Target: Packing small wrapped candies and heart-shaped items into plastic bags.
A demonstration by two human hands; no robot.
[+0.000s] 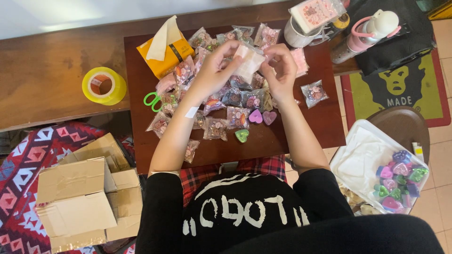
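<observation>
Clear plastic packet [249,63] is pinched between both hands above the table, left hand [214,70] gripping one end, right hand [281,70] the other.

Even, soft daylight, brightest at top left where pale wall [70,14] blows out to glare. Dark wooden board [325,122] shows dull sheen, faint shadows under hands. Foreground black sleeves lose detail. Focus sharp at centre, slight softness and wide-angle stretch toward corners.
</observation>
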